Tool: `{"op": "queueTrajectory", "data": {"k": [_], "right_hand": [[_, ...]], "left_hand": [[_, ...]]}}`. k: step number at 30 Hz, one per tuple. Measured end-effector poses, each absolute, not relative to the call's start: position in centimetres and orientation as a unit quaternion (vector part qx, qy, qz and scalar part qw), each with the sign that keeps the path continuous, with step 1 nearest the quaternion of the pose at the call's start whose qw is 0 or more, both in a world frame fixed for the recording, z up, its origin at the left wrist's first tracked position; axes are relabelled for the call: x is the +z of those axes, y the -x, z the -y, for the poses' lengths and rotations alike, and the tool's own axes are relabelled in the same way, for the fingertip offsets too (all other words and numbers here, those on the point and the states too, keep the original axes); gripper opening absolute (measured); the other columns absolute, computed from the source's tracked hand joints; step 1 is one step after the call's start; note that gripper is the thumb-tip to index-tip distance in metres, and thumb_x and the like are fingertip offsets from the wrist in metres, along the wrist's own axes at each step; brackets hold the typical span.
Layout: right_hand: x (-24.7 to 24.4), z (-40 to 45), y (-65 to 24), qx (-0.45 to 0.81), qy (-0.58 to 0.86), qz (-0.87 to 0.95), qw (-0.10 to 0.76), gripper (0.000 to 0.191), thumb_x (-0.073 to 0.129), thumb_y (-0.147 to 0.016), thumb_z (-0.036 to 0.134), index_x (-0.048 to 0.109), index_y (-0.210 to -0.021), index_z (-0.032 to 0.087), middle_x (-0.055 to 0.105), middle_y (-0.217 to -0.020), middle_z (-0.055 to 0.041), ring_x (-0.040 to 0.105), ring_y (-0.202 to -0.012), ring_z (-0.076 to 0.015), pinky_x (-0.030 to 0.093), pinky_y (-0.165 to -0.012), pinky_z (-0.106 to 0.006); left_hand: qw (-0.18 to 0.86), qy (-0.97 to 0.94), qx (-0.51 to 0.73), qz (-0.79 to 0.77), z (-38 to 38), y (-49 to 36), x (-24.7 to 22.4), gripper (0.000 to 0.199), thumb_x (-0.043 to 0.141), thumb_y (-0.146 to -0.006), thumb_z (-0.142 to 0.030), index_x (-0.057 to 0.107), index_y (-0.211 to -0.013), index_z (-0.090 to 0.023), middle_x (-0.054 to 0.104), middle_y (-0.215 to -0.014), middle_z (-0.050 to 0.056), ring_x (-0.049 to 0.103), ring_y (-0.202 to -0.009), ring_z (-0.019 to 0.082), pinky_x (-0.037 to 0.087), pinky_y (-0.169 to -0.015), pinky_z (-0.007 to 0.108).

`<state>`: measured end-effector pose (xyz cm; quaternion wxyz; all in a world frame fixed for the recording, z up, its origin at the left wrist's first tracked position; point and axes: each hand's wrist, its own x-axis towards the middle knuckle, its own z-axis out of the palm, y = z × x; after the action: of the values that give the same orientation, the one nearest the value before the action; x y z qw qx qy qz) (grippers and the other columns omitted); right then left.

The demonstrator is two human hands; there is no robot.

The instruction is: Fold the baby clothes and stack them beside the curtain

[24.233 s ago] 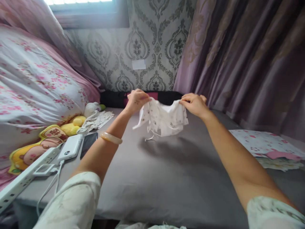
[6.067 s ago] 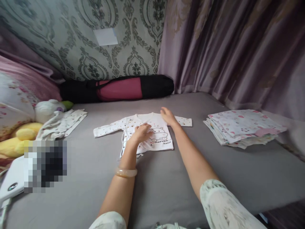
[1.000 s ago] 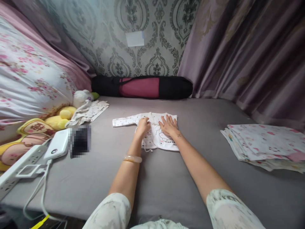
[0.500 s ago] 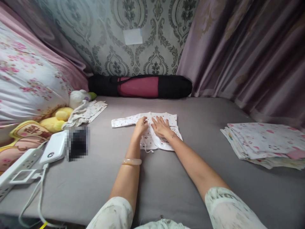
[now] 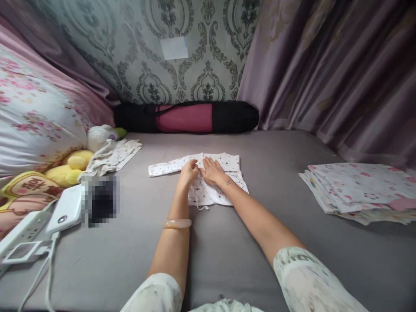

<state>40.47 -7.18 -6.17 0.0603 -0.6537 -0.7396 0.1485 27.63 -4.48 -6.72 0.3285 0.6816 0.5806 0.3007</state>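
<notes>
A small white baby shirt with tiny prints lies on the grey sheet in front of me. One sleeve stretches out to the left, and the other side is folded over. A line drawing shows on the lower right part, and a white tie string hangs off the near edge. My left hand, below a bangle, is closed with bent fingers on the shirt where the left sleeve begins; its fingertips are partly hidden. Flat on the middle of the shirt lies my right hand, fingers stretched out, its thumb side close to the left hand.
A stack of folded printed cloths lies at the right. Crumpled printed clothing, plush toys, a white power bank and a power strip with cables sit at the left. A black and red long bag lies along the wall.
My right hand has slid left and slightly away from me across the shirt, toward my left hand. My left hand stays at about the same spot. The view has shifted a little.
</notes>
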Motion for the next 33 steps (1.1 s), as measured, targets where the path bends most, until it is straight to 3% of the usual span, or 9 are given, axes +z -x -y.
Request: {"op": "queueTrajectory", "data": {"k": [5,13,17,23,28,31,33], "right_hand": [[-5.6,6.3,-40.2,0.119,0.644,0.754,0.054,0.064,0.020,-0.100,0.042,0.032,-0.149,0.003,0.022,-0.159,-0.0148,0.013,-0.148,-0.0254,0.003,-0.119,-0.045],[-6.7,4.0,-39.3,0.109,0.622,0.774,0.039,0.064,0.021,-0.100,0.041,0.026,-0.152,0.004,0.020,-0.160,-0.0127,0.011,-0.148,-0.0233,0.004,-0.119,-0.045],[-7.4,3.9,-39.3,0.108,0.626,0.770,0.054,0.064,0.021,-0.100,0.043,0.025,-0.152,0.006,0.019,-0.160,-0.0119,0.010,-0.149,-0.0223,0.003,-0.119,-0.044],[-7.7,3.9,-39.2,0.112,0.633,0.764,0.055,0.064,0.021,-0.100,0.042,0.024,-0.153,0.006,0.018,-0.161,-0.0111,0.008,-0.149,-0.0219,0.003,-0.120,-0.043],[-7.5,3.7,-39.5,0.123,0.629,0.766,0.053,0.063,0.022,-0.100,0.041,0.025,-0.152,0.006,0.017,-0.161,-0.0122,0.008,-0.149,-0.0230,0.005,-0.119,-0.043],[-6.9,4.0,-39.6,0.110,0.615,0.778,0.062,0.059,0.030,-0.099,0.038,0.033,-0.149,0.007,0.024,-0.159,-0.0155,0.014,-0.147,-0.0262,0.007,-0.117,-0.046],[-6.2,4.5,-39.2,0.075,0.576,0.808,0.101,0.048,0.037,-0.097,0.029,0.046,-0.141,0.012,0.038,-0.151,-0.0157,0.027,-0.141,-0.0265,0.011,-0.115,-0.046]], "left_hand": [[0.320,-0.685,0.321,-0.571,4.3,-27.4,-6.8,0.040,0.044,-0.085,-0.015,0.064,-0.119,-0.010,0.070,-0.111,0.014,0.065,-0.103,0.022,0.047,-0.097,0.035],[0.324,-0.645,0.352,-0.596,3.5,-26.1,-6.9,0.036,0.045,-0.086,-0.016,0.065,-0.115,-0.011,0.071,-0.108,0.013,0.065,-0.101,0.021,0.048,-0.094,0.034],[0.272,-0.606,0.362,-0.654,3.1,-24.3,-6.2,0.034,0.042,-0.088,-0.016,0.065,-0.113,-0.012,0.070,-0.108,0.012,0.064,-0.102,0.021,0.047,-0.093,0.032],[0.080,-0.433,0.331,-0.835,4.0,-21.0,-4.8,0.034,0.049,-0.087,-0.026,0.061,-0.117,-0.013,0.056,-0.125,0.020,0.047,-0.124,0.034,0.039,-0.101,0.045],[0.103,-0.336,0.299,-0.887,4.4,-19.9,-4.7,0.042,0.056,-0.085,-0.034,0.056,-0.120,-0.010,0.050,-0.133,0.023,0.043,-0.127,0.038,0.040,-0.100,0.047],[0.114,-0.344,0.274,-0.891,4.2,-19.9,-5.0,0.041,0.056,-0.086,-0.032,0.057,-0.119,-0.009,0.051,-0.134,0.023,0.043,-0.128,0.036,0.040,-0.101,0.045],[0.115,-0.349,0.264,-0.892,4.1,-19.8,-5.1,0.040,0.055,-0.086,-0.031,0.056,-0.119,-0.009,0.052,-0.134,0.023,0.043,-0.128,0.036,0.040,-0.102,0.044]]}}
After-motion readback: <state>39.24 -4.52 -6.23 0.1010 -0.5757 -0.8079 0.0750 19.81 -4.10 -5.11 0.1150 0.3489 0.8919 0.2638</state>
